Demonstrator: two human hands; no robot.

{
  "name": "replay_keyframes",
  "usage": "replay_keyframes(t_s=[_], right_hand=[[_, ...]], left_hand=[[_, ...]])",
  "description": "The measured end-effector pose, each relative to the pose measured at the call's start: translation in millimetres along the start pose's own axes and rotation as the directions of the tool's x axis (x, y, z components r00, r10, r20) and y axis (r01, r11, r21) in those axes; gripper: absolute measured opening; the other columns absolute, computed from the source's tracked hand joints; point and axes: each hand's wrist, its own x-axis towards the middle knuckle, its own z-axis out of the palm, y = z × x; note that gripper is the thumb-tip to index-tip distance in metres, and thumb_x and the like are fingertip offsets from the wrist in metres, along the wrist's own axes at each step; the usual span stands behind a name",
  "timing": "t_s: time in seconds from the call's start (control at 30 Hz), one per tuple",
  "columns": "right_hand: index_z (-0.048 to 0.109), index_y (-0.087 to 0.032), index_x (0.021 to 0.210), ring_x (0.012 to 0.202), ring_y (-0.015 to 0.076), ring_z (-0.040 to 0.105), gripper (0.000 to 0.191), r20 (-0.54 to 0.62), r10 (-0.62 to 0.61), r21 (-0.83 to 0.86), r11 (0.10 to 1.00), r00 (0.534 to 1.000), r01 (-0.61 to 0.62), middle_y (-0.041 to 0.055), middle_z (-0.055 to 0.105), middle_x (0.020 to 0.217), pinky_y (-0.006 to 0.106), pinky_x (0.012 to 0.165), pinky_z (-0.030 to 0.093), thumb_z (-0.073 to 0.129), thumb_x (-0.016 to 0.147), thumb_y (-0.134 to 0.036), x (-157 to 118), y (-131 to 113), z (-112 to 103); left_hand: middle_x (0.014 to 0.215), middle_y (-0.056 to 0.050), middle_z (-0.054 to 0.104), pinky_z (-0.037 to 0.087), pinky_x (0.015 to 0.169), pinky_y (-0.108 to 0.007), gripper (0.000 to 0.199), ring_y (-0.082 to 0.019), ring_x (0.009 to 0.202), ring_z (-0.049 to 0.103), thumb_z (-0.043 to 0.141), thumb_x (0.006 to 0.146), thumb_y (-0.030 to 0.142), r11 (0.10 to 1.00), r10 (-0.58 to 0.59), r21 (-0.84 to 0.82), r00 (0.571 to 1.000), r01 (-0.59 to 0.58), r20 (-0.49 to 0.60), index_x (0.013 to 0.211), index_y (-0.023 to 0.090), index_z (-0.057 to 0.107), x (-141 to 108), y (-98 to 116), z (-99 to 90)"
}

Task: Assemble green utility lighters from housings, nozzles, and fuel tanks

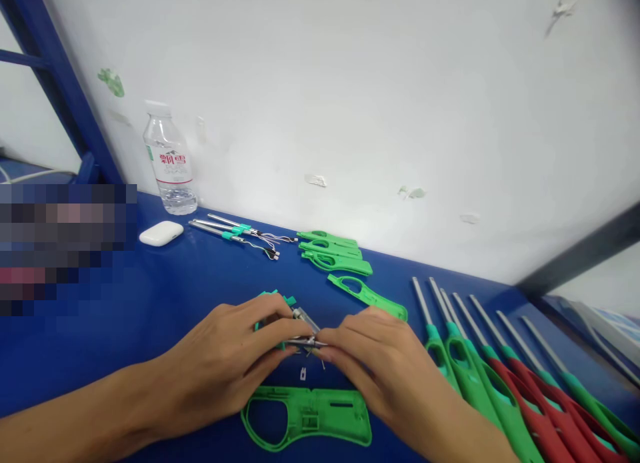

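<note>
My left hand [235, 353] and my right hand [383, 356] meet over the blue table, fingertips pinched. Between them is a thin silvery metal piece [306, 343], gripped from both sides; its exact kind is hard to make out. Just behind it sits a clear and metal cylindrical part [306, 318]. Small teal plastic parts [274, 295] show beyond my left fingers, partly hidden. Below the fingers lies a tiny white clip-like part [303, 374]. Nearest me is an opened green lighter half-shell [310, 416], its ribbed inner side facing up.
Several long-necked lighters [495, 389], green and red, lie in a row at right. More green half-shells [337, 256] and wired metal lighter tubes [225, 229] are at the back. A water bottle [170, 163] and a white case [161, 233] stand left, by the wall.
</note>
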Motion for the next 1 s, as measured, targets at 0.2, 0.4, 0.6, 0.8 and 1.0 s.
replay_keyframes(t_s=[0.2, 0.4, 0.6, 0.8, 1.0], right_hand=[[0.076, -0.025, 0.109, 0.076, 0.0170, 0.063, 0.027, 0.031, 0.016, 0.046, 0.999, 0.999, -0.017, -0.0037, 0.075, 0.089, 0.036, 0.076, 0.039, 0.052, 0.118, -0.033, -0.7, 0.9, -0.8], [0.073, -0.027, 0.108, 0.080, 0.0164, 0.066, 0.021, 0.026, 0.031, 0.081, 0.996, 0.999, -0.033, -0.0053, 0.076, 0.093, 0.035, 0.080, 0.040, 0.056, 0.117, -0.035, 0.0, 0.6, -0.6], [0.072, -0.028, 0.105, 0.080, 0.0170, 0.063, 0.018, -0.010, 0.045, 0.085, 0.995, 0.999, -0.044, -0.0057, 0.074, 0.091, 0.034, 0.080, 0.039, 0.059, 0.115, -0.035, -1.7, -0.1, 2.9], [0.072, -0.027, 0.106, 0.083, 0.0184, 0.064, 0.020, -0.004, 0.033, 0.059, 0.998, 0.999, -0.032, -0.0033, 0.074, 0.093, 0.035, 0.081, 0.041, 0.056, 0.116, -0.033, -2.3, -5.8, 4.6], [0.073, -0.025, 0.104, 0.078, 0.0154, 0.065, 0.024, -0.016, 0.071, 0.102, 0.992, 0.997, -0.069, -0.0024, 0.070, 0.091, 0.030, 0.073, 0.046, 0.053, 0.117, -0.033, -1.3, -11.0, 3.8]], left_hand=[[0.109, -0.001, 0.068, 0.049, 0.069, -0.025, 0.031, -0.014, 0.087, 0.070, 0.045, 0.115, 0.014, 1.000, 0.007, -0.013, 1.000, -0.008, -0.025, 0.135, 0.028, 0.064, 3.5, 4.0, -4.7], [0.108, -0.003, 0.067, 0.048, 0.071, -0.027, 0.027, -0.016, 0.088, 0.067, 0.047, 0.115, 0.018, 0.998, 0.013, -0.069, 1.000, -0.012, 0.011, 0.133, 0.026, 0.066, 6.7, 6.6, -7.7], [0.104, 0.000, 0.068, 0.048, 0.072, -0.025, 0.024, -0.014, 0.085, 0.066, 0.050, 0.113, 0.014, 0.997, 0.021, -0.069, 1.000, -0.021, 0.000, 0.127, 0.025, 0.067, 10.0, 6.4, -7.3], [0.105, 0.000, 0.071, 0.049, 0.070, -0.027, 0.025, -0.015, 0.087, 0.071, 0.045, 0.116, 0.018, 0.999, 0.026, -0.029, 0.998, -0.025, 0.053, 0.128, 0.027, 0.066, 9.8, 7.7, -10.8], [0.112, 0.001, 0.074, 0.051, 0.073, -0.026, 0.029, -0.013, 0.093, 0.075, 0.037, 0.121, 0.023, 0.999, 0.013, -0.041, 0.996, -0.010, 0.091, 0.136, 0.029, 0.061, 9.3, 10.8, -13.6]])
